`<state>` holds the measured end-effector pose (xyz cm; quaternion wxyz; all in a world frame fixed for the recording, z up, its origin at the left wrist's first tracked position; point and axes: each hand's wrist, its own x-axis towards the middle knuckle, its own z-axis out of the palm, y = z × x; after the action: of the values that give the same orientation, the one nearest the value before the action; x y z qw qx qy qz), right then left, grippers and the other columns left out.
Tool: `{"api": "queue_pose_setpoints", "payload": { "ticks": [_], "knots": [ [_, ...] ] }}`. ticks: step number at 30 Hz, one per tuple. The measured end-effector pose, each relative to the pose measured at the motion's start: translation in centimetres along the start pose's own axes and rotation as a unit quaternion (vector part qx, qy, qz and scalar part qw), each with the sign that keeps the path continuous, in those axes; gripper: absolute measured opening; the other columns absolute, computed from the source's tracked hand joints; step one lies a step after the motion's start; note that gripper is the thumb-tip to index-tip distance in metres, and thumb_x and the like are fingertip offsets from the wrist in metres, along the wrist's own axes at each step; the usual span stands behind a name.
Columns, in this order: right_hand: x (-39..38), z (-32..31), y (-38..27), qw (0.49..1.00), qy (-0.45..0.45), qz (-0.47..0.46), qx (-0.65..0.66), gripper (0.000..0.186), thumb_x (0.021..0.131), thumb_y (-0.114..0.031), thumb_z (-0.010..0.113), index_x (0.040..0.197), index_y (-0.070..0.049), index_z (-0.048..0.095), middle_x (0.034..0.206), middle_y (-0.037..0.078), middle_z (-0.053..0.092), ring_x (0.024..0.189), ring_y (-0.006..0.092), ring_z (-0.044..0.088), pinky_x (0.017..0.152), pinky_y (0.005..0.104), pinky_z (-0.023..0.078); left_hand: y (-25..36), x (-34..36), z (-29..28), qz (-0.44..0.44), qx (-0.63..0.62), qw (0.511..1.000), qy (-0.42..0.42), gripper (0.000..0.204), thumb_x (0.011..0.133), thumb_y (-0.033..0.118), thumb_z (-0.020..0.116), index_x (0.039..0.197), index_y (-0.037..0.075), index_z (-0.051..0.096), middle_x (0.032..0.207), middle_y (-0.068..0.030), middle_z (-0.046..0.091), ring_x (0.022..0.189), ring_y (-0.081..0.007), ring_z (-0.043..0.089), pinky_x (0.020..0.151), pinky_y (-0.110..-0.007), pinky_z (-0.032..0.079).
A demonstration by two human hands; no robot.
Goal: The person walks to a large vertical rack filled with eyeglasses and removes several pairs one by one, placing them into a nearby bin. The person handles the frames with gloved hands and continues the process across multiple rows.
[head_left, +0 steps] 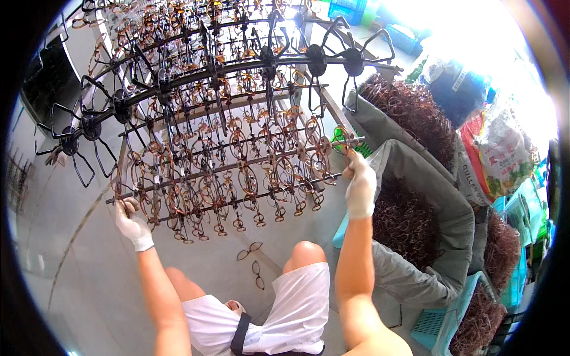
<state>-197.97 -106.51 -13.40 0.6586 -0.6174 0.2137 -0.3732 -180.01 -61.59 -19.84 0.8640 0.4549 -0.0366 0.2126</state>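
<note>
A dark rod (249, 162) hung with several brown tortoiseshell eyeglass frames (240, 145) spans the space in front of me. At its left end my left hand (134, 225), in a white glove, is closed with the fingertips around the rod. My right hand (360, 187), gloved the same way, is closed at the right end, beside a frame with a green patch. Part of the fingers is hidden behind the rod and frames. Just below runs another rod (279, 190) with more eyeglass frames dangling from it.
Above is a large rack with black hooked bars (237, 66). Grey cloth-lined bins (457, 237) full of brown frames stand at the right, near a turquoise basket (428, 326) and stuffed sacks (504, 148). Two loose eyeglass frames (257, 275) lie on the floor by my knees.
</note>
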Motion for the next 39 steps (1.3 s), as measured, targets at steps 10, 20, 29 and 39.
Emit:
{"api": "queue_pose_setpoints", "payload": {
  "ticks": [10, 20, 29, 39],
  "knots": [
    [-1.4, 4.3, 6.3, 0.986, -0.048, -0.154, 0.031, 0.019, 0.087, -0.014, 0.044, 0.097, 0.001, 0.051, 0.088, 0.003, 0.05, 0.057, 0.0065, 0.042, 0.053, 0.0201, 0.036, 2.9, -4.5, 2.3, 0.143, 0.367, 0.919, 0.032, 0.028, 0.086, 0.019, 0.043, 0.107, 0.002, 0.052, 0.087, -0.0023, 0.054, 0.066, -0.0113, 0.05, 0.055, -0.023, 0.04],
    [-2.6, 6.1, 2.4, 0.971, 0.025, -0.215, -0.101, 0.033, 0.088, -0.022, 0.035, 0.085, 0.001, 0.058, 0.063, 0.003, 0.055, 0.051, 0.0057, 0.041, 0.055, 0.0218, 0.034, -1.2, -5.5, 5.8, -0.084, 0.087, 0.987, -0.103, 0.037, 0.085, 0.04, 0.045, 0.066, 0.008, 0.046, 0.05, 0.0044, 0.035, 0.039, -0.0043, 0.031, 0.034, -0.019, 0.021],
    [-5.0, 10.0, 4.9, 0.984, -0.086, -0.055, 0.146, 0.026, 0.086, -0.021, 0.042, 0.103, -0.002, 0.046, 0.087, 0.003, 0.051, 0.067, 0.0108, 0.05, 0.066, 0.0257, 0.043, 1.5, -4.5, 6.9, -0.181, 0.066, 0.979, -0.06, 0.043, 0.086, 0.042, 0.041, 0.065, 0.006, 0.053, 0.042, -0.0006, 0.042, 0.029, -0.0093, 0.032, 0.028, -0.021, 0.022],
    [-7.1, 10.0, 3.4, 0.975, -0.085, 0.024, 0.203, 0.032, 0.088, -0.021, 0.033, 0.089, 0.003, 0.055, 0.07, 0.003, 0.053, 0.054, 0.0091, 0.046, 0.053, 0.0192, 0.038, -2.3, -5.2, 6.8, 0.106, 0.111, 0.984, 0.092, 0.02, 0.085, 0.025, 0.048, 0.085, 0.005, 0.05, 0.069, -0.001, 0.052, 0.064, -0.0065, 0.045, 0.059, -0.021, 0.034]
  ]
}}
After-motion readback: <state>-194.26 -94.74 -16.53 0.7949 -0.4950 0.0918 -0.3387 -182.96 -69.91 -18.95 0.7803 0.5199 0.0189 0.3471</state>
